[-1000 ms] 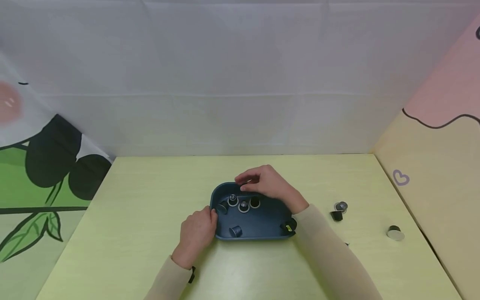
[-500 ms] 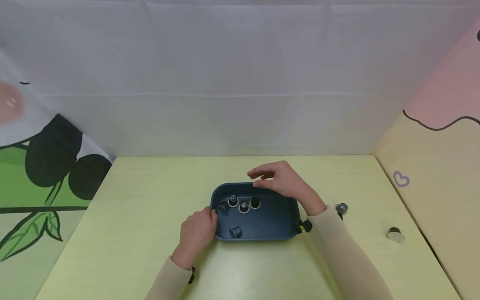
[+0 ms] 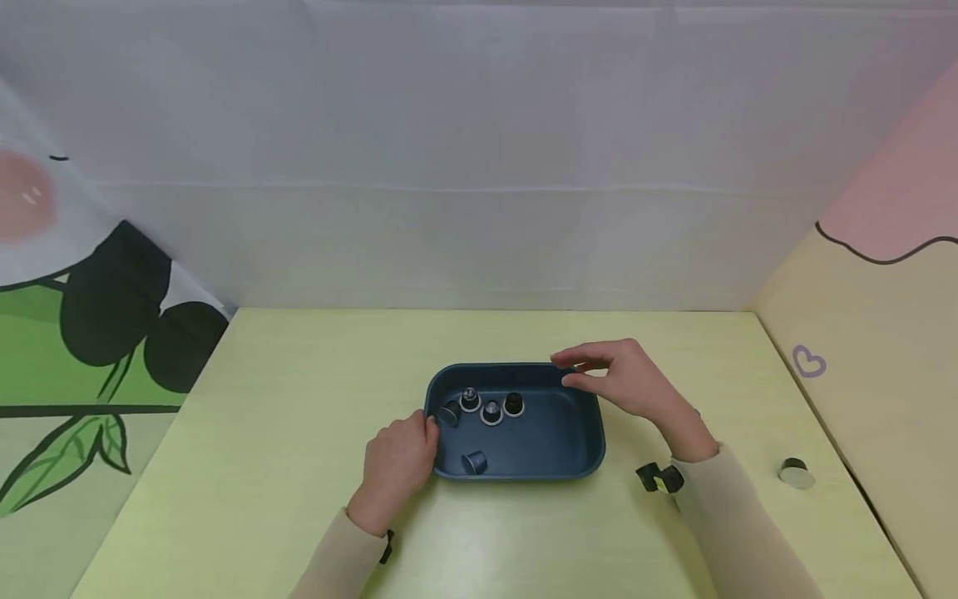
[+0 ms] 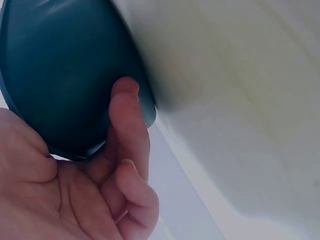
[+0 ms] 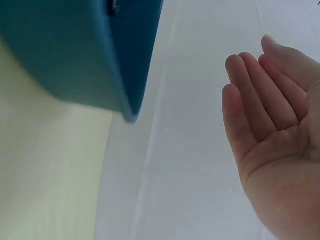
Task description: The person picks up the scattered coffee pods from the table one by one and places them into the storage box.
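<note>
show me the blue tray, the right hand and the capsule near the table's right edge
Blue tray [image 3: 545, 434], head view: bare floor
Right hand [image 5: 284, 154], right wrist view: palm
Capsule [image 3: 797, 477], head view: pale flat face

From where I stand, the worktop is a broad, pale yellow-green surface with faint streaks running across it and a patch of sheen toward its near side. A dark blue tray, rectangular with rounded corners, sits around the middle, its long sides roughly in line with the far edge, and a soft shadow shows along its near side. Well apart, over near the right edge, one small capsule lies tipped, its pale round face turned toward the near side and its dark body behind. A dark line runs along that right edge.
</note>
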The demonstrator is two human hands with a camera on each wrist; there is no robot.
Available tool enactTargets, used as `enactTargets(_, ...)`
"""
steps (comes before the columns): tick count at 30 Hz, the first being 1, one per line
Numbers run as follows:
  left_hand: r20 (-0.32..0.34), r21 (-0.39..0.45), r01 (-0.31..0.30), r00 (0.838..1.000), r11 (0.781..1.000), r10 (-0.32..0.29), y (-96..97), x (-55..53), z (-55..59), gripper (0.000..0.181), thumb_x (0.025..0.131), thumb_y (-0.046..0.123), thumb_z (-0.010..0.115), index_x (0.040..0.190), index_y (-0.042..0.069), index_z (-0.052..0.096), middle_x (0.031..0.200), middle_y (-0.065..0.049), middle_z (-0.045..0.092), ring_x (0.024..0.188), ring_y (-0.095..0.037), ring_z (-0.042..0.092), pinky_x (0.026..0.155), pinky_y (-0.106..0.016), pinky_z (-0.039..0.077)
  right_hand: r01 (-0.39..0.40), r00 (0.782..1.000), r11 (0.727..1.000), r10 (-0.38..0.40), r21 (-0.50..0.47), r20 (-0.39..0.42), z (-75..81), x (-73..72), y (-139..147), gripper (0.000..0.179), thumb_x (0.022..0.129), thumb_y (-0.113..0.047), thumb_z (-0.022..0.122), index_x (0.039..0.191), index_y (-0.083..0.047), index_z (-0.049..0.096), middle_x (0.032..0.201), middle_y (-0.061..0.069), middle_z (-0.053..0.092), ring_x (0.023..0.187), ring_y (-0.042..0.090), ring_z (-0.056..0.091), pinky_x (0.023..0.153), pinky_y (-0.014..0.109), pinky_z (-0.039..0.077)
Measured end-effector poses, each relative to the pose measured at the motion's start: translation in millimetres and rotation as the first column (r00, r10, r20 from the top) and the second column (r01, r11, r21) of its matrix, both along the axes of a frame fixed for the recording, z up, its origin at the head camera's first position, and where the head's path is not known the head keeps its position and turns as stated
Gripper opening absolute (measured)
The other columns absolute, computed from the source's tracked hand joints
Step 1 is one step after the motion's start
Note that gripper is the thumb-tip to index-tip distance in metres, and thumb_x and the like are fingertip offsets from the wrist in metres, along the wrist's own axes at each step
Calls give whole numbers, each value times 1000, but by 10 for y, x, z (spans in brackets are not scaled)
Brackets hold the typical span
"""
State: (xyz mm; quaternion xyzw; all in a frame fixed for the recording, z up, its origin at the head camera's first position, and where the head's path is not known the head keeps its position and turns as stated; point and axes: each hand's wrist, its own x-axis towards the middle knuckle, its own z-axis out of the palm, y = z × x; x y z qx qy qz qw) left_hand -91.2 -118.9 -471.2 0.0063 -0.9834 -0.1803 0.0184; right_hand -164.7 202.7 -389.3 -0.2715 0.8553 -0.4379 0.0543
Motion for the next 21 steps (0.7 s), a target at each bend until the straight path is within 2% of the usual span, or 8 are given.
enactTargets(5,3,-5,-3,1000,1000,3,-1,4,21,33,101,24,46,72,9,50,58,-8,47,48,-26,50,43,-40,41,29,998,999,-28,19,-49,-65,130,236,29,89,-15,75,118,-13,74,111,-1,73,102,20,69,88,41,53)
enactTargets(13,-7,-8,-3,1000,1000,3,8,11,34,33,100,24,47,71,9,50,58,-8,46,48,-26,50,43,-40,40,124,982,990,-113,66,-155,-214,404,633,29,86,-10,77,115,-13,75,107,-4,74,95,6,68,82,36,55)
enactTargets(17,1,-12,-3,1000,1000,3,10,12,36,33,101,24,47,71,9,50,58,-8,46,48,-26,50,43,-40,41,156,971,984,-137,88,-194,-281,560,807,29,85,-9,78,113,-15,75,106,-4,74,91,5,68,76,31,56)
enactTargets(21,-1,-17,-5,1000,1000,5,12,10,39,33,100,25,47,72,9,51,58,-7,46,48,-25,50,43,-40,41,189,968,979,-172,80,-184,-348,728,986,31,83,-6,79,112,-15,75,105,0,74,90,6,69,75,20,52)
